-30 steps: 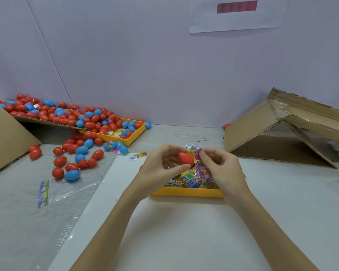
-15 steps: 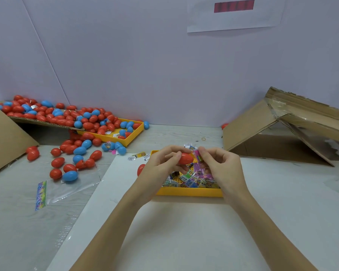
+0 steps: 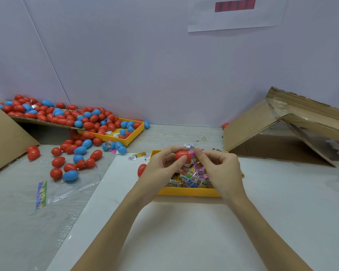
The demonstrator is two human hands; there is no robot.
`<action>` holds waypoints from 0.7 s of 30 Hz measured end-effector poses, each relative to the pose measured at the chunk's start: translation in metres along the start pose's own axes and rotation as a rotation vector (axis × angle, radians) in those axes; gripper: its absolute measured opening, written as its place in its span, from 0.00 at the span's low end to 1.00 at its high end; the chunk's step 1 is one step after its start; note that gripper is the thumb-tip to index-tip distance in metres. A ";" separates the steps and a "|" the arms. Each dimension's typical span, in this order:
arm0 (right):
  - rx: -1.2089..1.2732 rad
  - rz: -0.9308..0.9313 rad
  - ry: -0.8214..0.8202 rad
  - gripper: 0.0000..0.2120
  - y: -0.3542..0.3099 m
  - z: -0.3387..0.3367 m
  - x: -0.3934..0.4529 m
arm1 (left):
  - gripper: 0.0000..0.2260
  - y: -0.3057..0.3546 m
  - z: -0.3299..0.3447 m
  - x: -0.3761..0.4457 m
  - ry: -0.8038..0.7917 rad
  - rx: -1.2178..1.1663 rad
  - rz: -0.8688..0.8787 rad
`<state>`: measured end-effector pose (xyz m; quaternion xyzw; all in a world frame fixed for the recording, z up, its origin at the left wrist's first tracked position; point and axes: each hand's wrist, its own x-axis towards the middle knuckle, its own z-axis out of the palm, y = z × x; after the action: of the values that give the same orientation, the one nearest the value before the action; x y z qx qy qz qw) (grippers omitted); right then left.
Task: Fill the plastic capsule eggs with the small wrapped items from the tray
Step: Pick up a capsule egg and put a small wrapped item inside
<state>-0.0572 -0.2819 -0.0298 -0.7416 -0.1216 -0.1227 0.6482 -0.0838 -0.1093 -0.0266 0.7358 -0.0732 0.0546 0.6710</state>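
My left hand point(image 3: 164, 167) grips a red capsule egg point(image 3: 181, 155) between thumb and fingers, above the yellow tray point(image 3: 188, 192) of small wrapped items point(image 3: 192, 178). My right hand point(image 3: 217, 167) pinches a pink wrapped item point(image 3: 192, 153) right against the egg's right side. Whether the egg is split open there is hidden by my fingers. Another red egg point(image 3: 141, 169) lies on the table just left of the tray.
A second yellow tray point(image 3: 133, 136) and a cardboard flap point(image 3: 37, 121) at the back left hold many red and blue eggs, with more spilled on the table point(image 3: 72, 159). A clear plastic bag point(image 3: 67, 190) lies left. A tipped cardboard box point(image 3: 282, 133) stands right.
My left thumb and fingers have shifted round the red egg, and the pink wrapped item in my right hand has come closer against it. Both hands stay over the tray.
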 end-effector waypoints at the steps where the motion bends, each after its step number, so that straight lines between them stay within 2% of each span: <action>1: 0.004 -0.007 -0.001 0.09 0.001 0.000 0.000 | 0.12 0.000 0.000 0.000 0.003 0.016 0.003; 8: 0.226 0.093 -0.019 0.06 0.003 0.009 -0.004 | 0.14 -0.001 0.004 0.000 0.055 0.106 0.057; 13: 0.326 0.161 -0.021 0.08 -0.003 0.009 -0.004 | 0.18 0.000 0.003 0.000 0.051 0.143 0.079; 21: 0.371 0.184 -0.026 0.08 -0.009 0.009 -0.007 | 0.17 0.001 0.000 0.000 0.060 0.161 0.127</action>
<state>-0.0665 -0.2718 -0.0249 -0.6190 -0.0824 -0.0290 0.7806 -0.0836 -0.1089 -0.0256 0.7793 -0.0953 0.1247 0.6067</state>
